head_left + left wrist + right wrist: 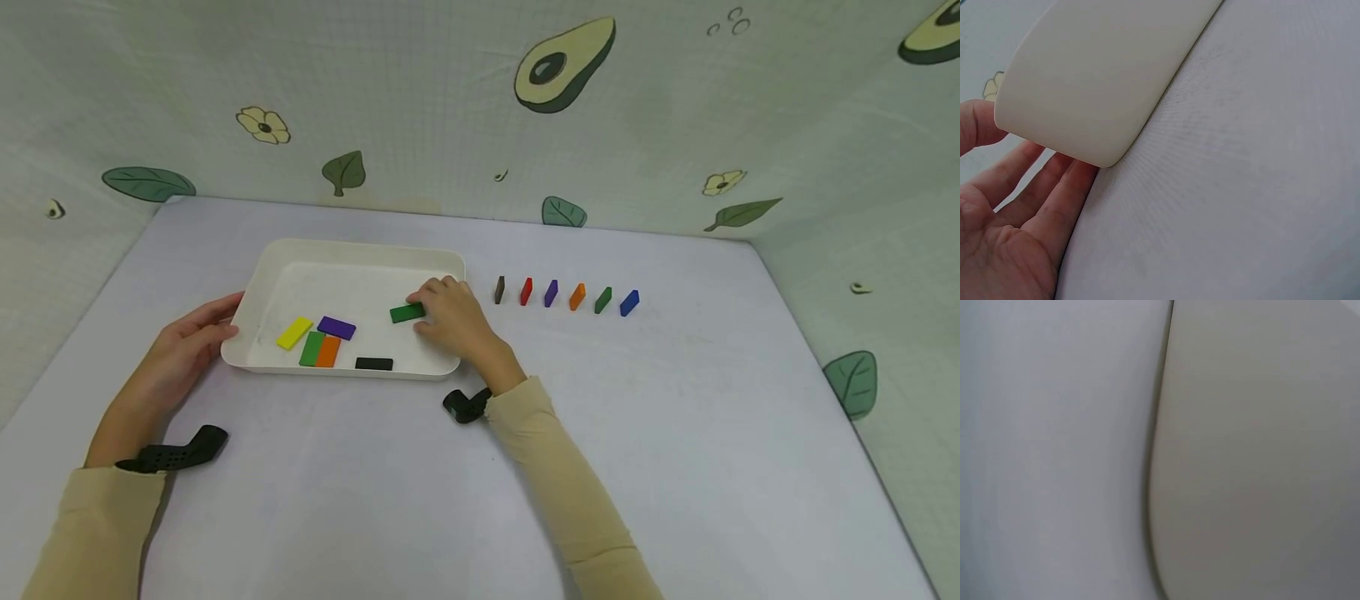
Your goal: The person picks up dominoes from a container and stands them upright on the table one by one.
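Note:
In the head view, a white tray (pixel 352 259) lies on the table, with the left hand (pixel 183 346) at its left end. That hand's thumb reaches the rim at the near corner, while its fingers (pixel 1063 194) extend along the outer end wall. The right hand (pixel 457 317) is inside the tray's right part, thumb and index finger on either side of a dark green block (pixel 405 313), its right end hidden under the hand. Left of it lie a purple block (pixel 337 327), a yellow block (pixel 294 332), a lighter green block (pixel 312 348), an orange block (pixel 328 351) and a black block (pixel 373 363).
Right of the tray, several thin blocks stand upright in a row, from a dark brown block (pixel 499 290) to a blue block (pixel 629 302). A patterned cloth (pixel 450 100) hangs behind the white table (pixel 712 458). Only the tray's outside (pixel 1254 456) and tabletop show in the right wrist view.

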### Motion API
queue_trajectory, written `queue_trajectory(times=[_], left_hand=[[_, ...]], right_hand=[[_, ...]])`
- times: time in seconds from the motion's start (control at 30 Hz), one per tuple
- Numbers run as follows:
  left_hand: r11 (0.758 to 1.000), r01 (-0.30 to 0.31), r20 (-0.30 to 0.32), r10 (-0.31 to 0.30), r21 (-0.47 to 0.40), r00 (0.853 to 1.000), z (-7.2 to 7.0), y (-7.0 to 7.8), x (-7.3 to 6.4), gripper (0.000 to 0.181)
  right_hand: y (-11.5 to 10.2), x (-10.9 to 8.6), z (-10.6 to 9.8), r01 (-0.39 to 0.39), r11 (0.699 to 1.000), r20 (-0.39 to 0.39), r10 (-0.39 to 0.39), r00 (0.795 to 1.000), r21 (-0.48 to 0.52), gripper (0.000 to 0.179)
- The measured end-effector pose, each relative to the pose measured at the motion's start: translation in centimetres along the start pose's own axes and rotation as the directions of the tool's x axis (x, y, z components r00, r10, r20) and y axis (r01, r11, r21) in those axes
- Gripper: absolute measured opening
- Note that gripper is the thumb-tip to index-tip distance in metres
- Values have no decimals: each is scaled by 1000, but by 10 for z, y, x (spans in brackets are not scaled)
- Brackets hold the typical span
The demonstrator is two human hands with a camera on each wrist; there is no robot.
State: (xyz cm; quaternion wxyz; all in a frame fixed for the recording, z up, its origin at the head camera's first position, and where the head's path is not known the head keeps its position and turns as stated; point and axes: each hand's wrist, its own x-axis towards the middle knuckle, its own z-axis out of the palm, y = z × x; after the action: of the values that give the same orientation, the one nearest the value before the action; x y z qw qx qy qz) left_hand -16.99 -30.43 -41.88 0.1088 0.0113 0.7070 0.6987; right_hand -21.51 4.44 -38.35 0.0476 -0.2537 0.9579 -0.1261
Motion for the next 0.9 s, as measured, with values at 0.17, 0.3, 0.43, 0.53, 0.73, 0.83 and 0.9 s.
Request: queue_trajectory(times=[0.17, 0.3, 0.43, 0.53, 0.73, 0.83, 0.9], left_hand=[[1000, -6, 1, 6, -5, 1000, 0, 0, 0, 51], [1000, 1, 2, -1, 2, 1000, 0, 0, -1, 52], [1000, 6, 1, -6, 16, 1000, 0, 0, 0, 53], [1000, 8, 0, -8, 25, 1000, 0, 0, 0, 53], [1000, 6, 2, -6, 23, 1000, -1, 0, -1, 53], [1000, 5, 2, -5, 18, 1000, 0, 0, -1, 52], [1000, 5, 3, -5, 15, 1000, 0, 0, -1, 53]], right_hand=[[0, 0, 2, -1, 1000, -27, 0, 1000, -12, 30], [0, 0, 3, -2, 1000, -36, 2, 999, -17, 26], [-1, -1, 2, -3, 1000, -41, 3, 999, -16, 24], [-1, -1, 2, -6, 1000, -39, 6, 999, -14, 24], [-1, 0, 3, -10, 1000, -38, 10, 999, -6, 26], [-1, -1, 3, -10, 1000, -42, 11, 999, 11, 25], [0, -2, 2, -10, 1000, -41, 11, 999, 25, 24]])
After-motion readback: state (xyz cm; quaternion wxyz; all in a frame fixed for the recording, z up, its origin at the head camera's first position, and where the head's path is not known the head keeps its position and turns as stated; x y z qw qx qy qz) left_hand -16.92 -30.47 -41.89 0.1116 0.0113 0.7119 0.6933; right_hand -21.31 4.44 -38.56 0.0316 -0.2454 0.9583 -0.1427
